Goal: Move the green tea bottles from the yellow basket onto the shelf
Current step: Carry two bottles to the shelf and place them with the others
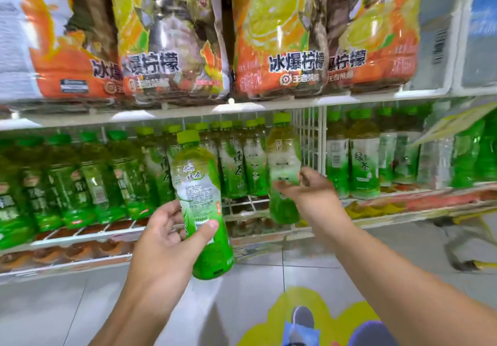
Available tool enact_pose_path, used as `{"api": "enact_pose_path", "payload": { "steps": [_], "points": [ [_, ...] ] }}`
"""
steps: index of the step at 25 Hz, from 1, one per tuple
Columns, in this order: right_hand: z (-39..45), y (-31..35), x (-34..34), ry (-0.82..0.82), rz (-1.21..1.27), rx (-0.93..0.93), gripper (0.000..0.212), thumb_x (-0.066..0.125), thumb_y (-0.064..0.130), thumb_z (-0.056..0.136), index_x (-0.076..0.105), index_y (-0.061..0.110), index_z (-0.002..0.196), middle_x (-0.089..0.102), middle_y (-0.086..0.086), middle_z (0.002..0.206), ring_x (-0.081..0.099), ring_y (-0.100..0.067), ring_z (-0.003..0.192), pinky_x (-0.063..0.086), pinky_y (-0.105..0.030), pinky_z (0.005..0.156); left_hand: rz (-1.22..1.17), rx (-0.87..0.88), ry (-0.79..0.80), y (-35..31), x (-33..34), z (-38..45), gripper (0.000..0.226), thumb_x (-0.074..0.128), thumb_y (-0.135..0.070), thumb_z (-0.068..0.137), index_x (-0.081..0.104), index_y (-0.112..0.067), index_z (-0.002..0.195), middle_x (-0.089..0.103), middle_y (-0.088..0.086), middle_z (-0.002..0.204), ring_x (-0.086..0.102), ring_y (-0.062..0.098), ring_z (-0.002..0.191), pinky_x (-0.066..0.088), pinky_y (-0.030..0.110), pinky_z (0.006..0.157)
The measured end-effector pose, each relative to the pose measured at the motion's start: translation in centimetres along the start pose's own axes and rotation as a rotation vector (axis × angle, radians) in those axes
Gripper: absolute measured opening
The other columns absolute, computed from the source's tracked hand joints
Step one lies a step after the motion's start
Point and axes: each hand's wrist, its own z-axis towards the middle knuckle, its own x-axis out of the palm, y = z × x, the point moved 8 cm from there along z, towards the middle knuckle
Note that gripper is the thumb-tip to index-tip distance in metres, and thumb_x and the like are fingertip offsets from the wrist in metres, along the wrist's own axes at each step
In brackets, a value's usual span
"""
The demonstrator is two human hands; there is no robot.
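Nearest the camera, the left hand [172, 235] holds a green tea bottle [200, 205] low on its body, thumb curled across the label and fingers wrapped behind it. The bottle stands nearly upright, leaning a little to the left, in the air in front of the shelf [113, 234] and above the floor [295, 265].

Farther in, the right hand [304, 187] is at a second green tea bottle [283, 168], fingers curled at its lower half. The blur makes it hard to tell whether it grips the bottle firmly or is just letting go. This bottle sits at the gap in the row, just left of the white wire divider [309, 135].

To do this step well, the second bottle should probably be seated flat on the wire rack, tight against the divider, before that hand lets go. The first bottle then likely goes into the open slot beside it. Its base should clear the rack's front lip, and its cap must pass under the upper shelf edge [242, 109]. A low grip can let the top swing into neighbouring bottles [231, 162], so a slow, upright approach seems wise.

The yellow basket [478, 262] seems to be the frame at the right edge, though it is too cropped to be sure.
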Motion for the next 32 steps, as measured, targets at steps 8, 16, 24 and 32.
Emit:
{"api": "enact_pose_path", "payload": {
  "steps": [8, 16, 24, 32],
  "points": [
    [9.2, -3.6, 0.6, -0.131, 0.111, 0.001, 0.038, 0.077, 0.012, 0.090, 0.060, 0.016, 0.123, 0.067, 0.002, 0.113, 0.060, -0.009, 0.087, 0.046, -0.011, 0.075, 0.009, -0.030, 0.006, 2.3, 0.5, 2.1, 0.052, 0.072, 0.010, 0.083, 0.056, -0.003, 0.131, 0.069, -0.002, 0.101, 0.068, -0.009, 0.063, 0.049, 0.005, 0.051],
    [15.0, -7.0, 2.7, -0.138, -0.227, 0.084, 0.060, 0.076, 0.040, 0.087, 0.054, 0.022, 0.140, 0.066, 0.001, 0.108, 0.056, -0.010, 0.068, 0.049, -0.028, 0.071, 0.084, -0.011, -0.019, 3.6, 0.8, 4.8, 0.051, 0.075, 0.005, 0.082, 0.059, -0.006, 0.129, 0.069, 0.020, 0.114, 0.070, 0.010, 0.072, 0.050, 0.006, 0.054],
    [12.7, -5.9, 2.4, -0.156, -0.379, -0.008, 0.079, 0.077, 0.043, 0.087, 0.040, 0.014, 0.150, 0.054, -0.009, 0.140, 0.058, -0.029, 0.123, 0.050, -0.032, 0.095, 0.119, -0.007, -0.127, 2.4, 2.0, 6.1, 0.058, 0.088, -0.038, 0.071, 0.063, -0.027, 0.121, 0.069, -0.004, 0.110, 0.067, 0.014, 0.099, 0.051, 0.020, 0.077],
    [0.5, -0.1, 8.2, 0.388, -0.019, -0.020, 0.010, 0.066, 0.061, 0.087, 0.070, 0.053, 0.089, 0.070, 0.022, 0.091, 0.065, 0.003, 0.086, 0.053, -0.018, 0.077, 0.315, 0.099, -0.231, 0.9, 4.3, 5.7, 0.052, 0.084, -0.042, 0.074, 0.054, -0.036, 0.116, 0.059, -0.018, 0.096, 0.056, -0.009, 0.079, 0.043, 0.015, 0.068]
  ]
}}
